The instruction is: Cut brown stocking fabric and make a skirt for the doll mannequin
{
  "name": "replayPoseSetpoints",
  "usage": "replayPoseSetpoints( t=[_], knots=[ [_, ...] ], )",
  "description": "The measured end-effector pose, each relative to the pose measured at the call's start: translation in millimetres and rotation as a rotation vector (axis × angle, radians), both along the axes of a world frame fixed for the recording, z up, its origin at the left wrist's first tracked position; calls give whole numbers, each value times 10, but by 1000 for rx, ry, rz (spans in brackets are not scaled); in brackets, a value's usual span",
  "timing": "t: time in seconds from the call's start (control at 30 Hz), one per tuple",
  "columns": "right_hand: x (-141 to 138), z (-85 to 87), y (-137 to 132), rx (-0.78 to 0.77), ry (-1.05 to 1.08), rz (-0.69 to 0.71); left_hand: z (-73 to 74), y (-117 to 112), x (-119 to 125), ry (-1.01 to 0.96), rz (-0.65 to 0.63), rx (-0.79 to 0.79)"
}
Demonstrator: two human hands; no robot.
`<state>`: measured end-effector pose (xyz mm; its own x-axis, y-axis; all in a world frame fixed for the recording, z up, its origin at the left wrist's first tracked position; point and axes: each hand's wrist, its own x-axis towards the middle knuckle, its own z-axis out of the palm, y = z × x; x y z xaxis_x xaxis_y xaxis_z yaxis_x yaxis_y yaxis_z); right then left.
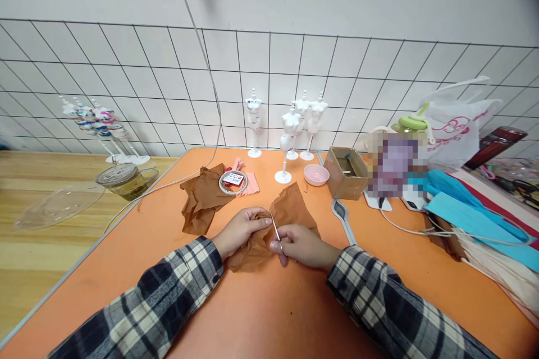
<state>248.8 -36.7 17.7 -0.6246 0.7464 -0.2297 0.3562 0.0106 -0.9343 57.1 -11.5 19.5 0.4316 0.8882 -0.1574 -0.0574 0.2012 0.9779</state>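
The left hand (243,231) pinches a fold of brown cloth (295,210) between thumb and fingers, near the middle of the tabletop (252,314). The right hand (301,242) grips slim metal scissors (276,230), fingers curled about the handle, the shiny tip pointing away and meeting the cloth just beside the left thumb. Whether the blades are parted is too small to tell.

The cloth is thin, matte and finely wrinkled; it bunches softly under the hands and spreads to a flatter, angular flap on the far right. Both sleeves (181,277) are checked fabric in dark blue, black and cream.

Left of the cloth lies a second cloth (202,196), equally brown and crumpled, ragged in outline. A round, smooth coil (223,189) with a printed label touches its right side, with pink fabric (251,184) beside it.

Farther back stand glossy white dress forms (289,123) on slender stems and round bases. To their right come a shallow pink bowl (316,182) and an open box (347,186) of plain cardboard. At the far left, a clear cup (122,182) with amber liquid stands on a wood-grained surface (46,252). Flat blue fabric (484,227) lies on the right.
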Motion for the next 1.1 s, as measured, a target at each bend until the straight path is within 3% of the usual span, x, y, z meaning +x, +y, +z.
replayPoseSetpoints(
  t=[0.47, 0.83, 1.1],
  knots=[
    [-2, -31, 15, 8, 7, -3, 14, -13, 16, -84, 30, -46],
    [9, 34, -8, -64, 52, 6, 3, -1, 30, 7, 53, 24],
    [6, -17, 3, -29, 45, -13, 14, -17, 49, 44, 92, 61]
  ],
)
